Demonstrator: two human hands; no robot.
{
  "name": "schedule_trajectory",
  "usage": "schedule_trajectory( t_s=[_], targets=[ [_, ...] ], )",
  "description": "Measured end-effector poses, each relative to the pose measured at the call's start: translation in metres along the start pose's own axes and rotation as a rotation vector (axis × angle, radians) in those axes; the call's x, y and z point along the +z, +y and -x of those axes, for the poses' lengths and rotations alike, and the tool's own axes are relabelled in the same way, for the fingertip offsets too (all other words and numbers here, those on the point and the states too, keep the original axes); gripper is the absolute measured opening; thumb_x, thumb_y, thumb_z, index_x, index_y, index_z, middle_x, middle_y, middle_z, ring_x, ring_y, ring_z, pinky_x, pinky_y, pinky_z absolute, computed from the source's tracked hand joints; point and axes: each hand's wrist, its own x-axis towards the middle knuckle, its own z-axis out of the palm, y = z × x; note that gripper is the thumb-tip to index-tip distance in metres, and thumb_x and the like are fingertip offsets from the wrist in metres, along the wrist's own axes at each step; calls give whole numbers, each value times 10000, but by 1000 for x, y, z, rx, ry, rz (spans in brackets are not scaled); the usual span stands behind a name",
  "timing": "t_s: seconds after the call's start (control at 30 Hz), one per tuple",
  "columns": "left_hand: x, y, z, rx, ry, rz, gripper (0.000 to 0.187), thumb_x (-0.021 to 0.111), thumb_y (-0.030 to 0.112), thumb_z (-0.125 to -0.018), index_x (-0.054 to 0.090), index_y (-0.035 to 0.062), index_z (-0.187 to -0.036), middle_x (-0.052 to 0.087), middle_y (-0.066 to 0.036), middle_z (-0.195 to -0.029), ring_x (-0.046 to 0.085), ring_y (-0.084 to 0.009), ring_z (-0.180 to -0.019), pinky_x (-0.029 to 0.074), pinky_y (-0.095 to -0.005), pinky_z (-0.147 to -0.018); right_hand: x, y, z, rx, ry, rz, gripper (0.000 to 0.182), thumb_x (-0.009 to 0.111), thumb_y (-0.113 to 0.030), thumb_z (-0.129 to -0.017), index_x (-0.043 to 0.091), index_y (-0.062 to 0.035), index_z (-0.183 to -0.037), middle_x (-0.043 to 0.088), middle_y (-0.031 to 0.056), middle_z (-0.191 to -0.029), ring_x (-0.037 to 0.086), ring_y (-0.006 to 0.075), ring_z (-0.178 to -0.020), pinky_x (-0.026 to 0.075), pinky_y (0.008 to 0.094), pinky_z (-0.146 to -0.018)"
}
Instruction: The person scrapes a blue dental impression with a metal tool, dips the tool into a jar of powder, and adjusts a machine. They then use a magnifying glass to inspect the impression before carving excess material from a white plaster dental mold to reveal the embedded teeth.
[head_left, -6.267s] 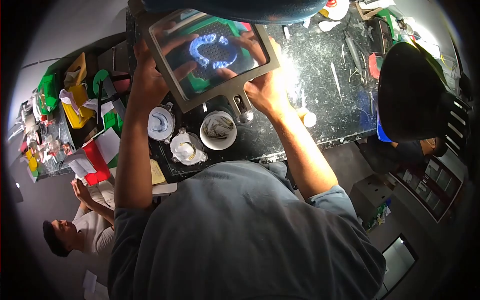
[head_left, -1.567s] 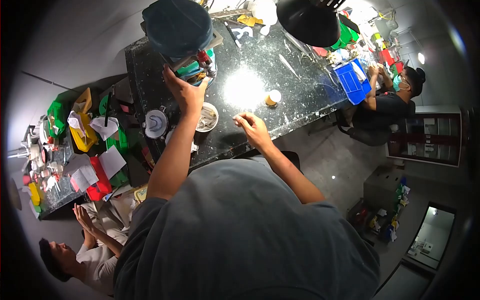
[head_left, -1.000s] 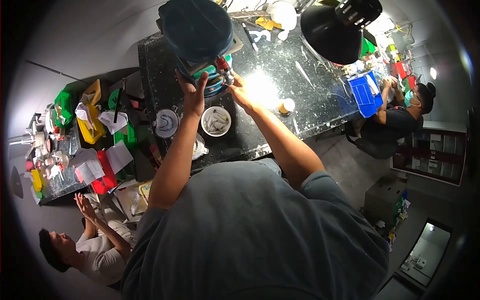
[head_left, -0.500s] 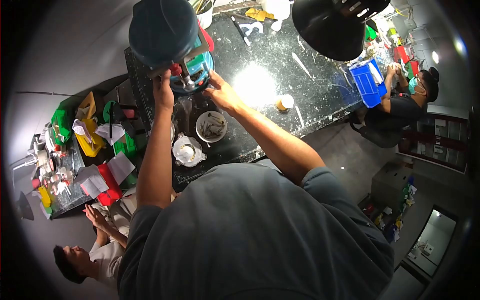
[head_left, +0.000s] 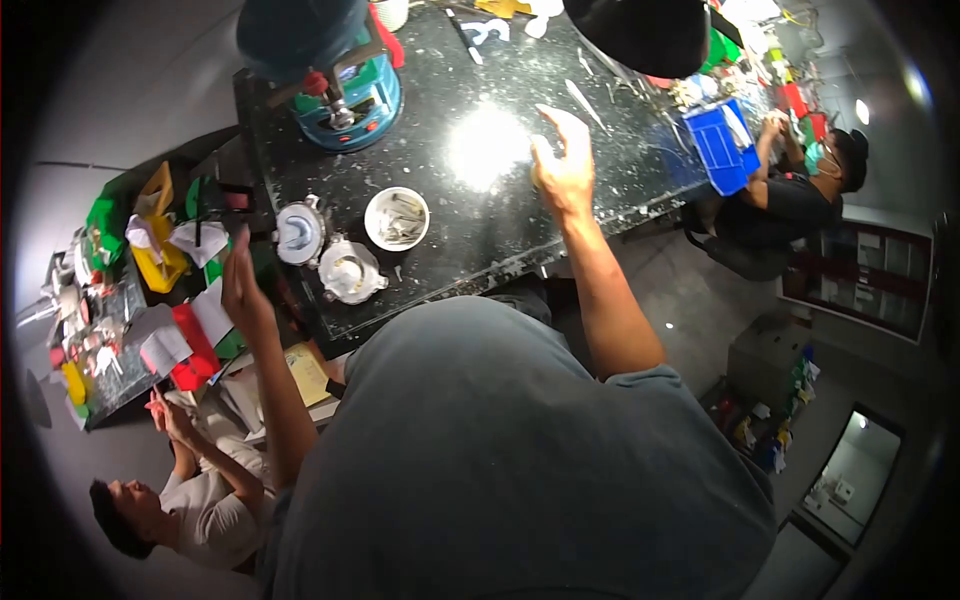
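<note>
My left hand [head_left: 243, 290] is raised off the left side of the dark workbench [head_left: 480, 235], fingers stretched out and holding nothing. Over the bench, beside the bright lamp spot, my right hand [head_left: 568, 165] has thumb and forefinger apart. A yellowish edge of a small jar [head_left: 535, 177] shows beside its palm; the rest is hidden behind the hand. At the back left stands a blue-green bench machine [head_left: 345, 115] with a red knob and a rounded dark top, free of both hands. A white bowl [head_left: 397, 219] with thin metallic pieces and two round metal flasks [head_left: 298, 234] [head_left: 350, 272] sit nearer me.
A black lamp shade [head_left: 640, 35] hangs over the back of the bench. A blue bin [head_left: 722, 150] stands at the right end, with a seated person [head_left: 800, 190] beyond. At the left are colored bins [head_left: 195, 345] and another seated person [head_left: 200, 500].
Both hands have let go of the blue-green machine. My left hand has drawn back to the left, off the bench; my right hand has moved right to the small jar. The view shifted slightly.
</note>
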Motion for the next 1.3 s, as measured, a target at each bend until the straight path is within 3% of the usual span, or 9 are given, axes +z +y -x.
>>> schedule_trajectory(
  t_s=[0.13, 0.2, 0.4, 0.8, 0.9, 1.0, 1.13, 1.23, 1.3],
  targets=[
    [-4, -8, 70, -133, -5, -12, 391, 458, 228, -1136, 709, -2, -1330, 718, -154, -1290, 666, -224, -1198, 491, -354, -1057, -35, 57, 31, 189, 65, 115, 654, 855, -218, -871, 594, -74, -1453, 620, 144, -1363, 627, 260, -1215, 503, 400, -1060],
    [31, 1, 82, 7, -30, -74, 339, 568, 159, -1088, 668, 19, -1379, 702, -126, -1258, 671, -241, -1130, 519, -358, -982, -43, 56, 39, 515, -252, 114, 853, 918, -339, -792, 538, -59, -1503, 582, 159, -1362, 624, 258, -1141, 526, 409, -1027],
    [124, 87, 39, 190, -466, -398, 1199, 979, 345, -678, 308, 94, -1639, 418, -221, -1575, 407, -439, -1433, 362, -549, -1198, -13, 64, 27, 418, -404, 224, 666, 912, -407, -773, 649, -90, -1296, 674, 170, -1231, 670, 359, -1186, 535, 432, -1005],
    [229, 93, -16, 361, -554, -419, 1014, 908, 240, -704, 418, 65, -1576, 504, -180, -1451, 506, -397, -1299, 459, -492, -1102, 40, 92, -79, 337, -239, 142, 572, 866, -242, -812, 658, -61, -1313, 710, 170, -1256, 683, 327, -1194, 518, 405, -1056],
    [289, 105, -59, 364, -519, -440, 1057, 918, 233, -711, 373, 58, -1599, 491, -204, -1480, 482, -429, -1340, 450, -532, -1111, 68, 97, -109, 506, -263, 134, 674, 812, -460, -887, 629, -109, -1432, 649, 202, -1417, 608, 342, -1346, 458, 396, -1140],
    [343, 117, -101, 298, -505, -545, 1077, 931, 264, -734, 340, 55, -1610, 449, -202, -1549, 447, -422, -1407, 446, -596, -1117, 95, 123, -144, -106, -219, 500, 645, 664, -377, -1012, 517, -7, -1519, 546, 219, -1538, 518, 340, -1428, 384, 426, -1218],
    [374, 120, -138, -37, -547, -667, 1138, 949, 251, -736, 284, 70, -1641, 345, -239, -1643, 351, -434, -1509, 373, -626, -1203, 95, 133, -163, -225, -217, 504, 627, 716, -358, -976, 558, -6, -1469, 589, 217, -1479, 552, 340, -1383, 414, 427, -1181],
    [363, 100, -127, 209, -399, -466, 1240, 946, 222, -731, 165, 90, -1685, 258, -269, -1691, 232, -486, -1567, 314, -640, -1228, 89, 138, -157, -260, -241, 436, 613, 756, -343, -949, 589, -5, -1432, 620, 215, -1435, 577, 340, -1349, 437, 428, -1154],
    [328, 105, -99, 413, -311, -316, 993, 885, 180, -790, 352, 70, -1621, 389, -235, -1612, 341, -477, -1508, 347, -550, -1224, 74, 148, -144, -288, -241, 402, 604, 782, -334, -931, 609, -4, -1407, 641, 214, -1406, 594, 339, -1326, 452, 429, -1135]
  ],
)
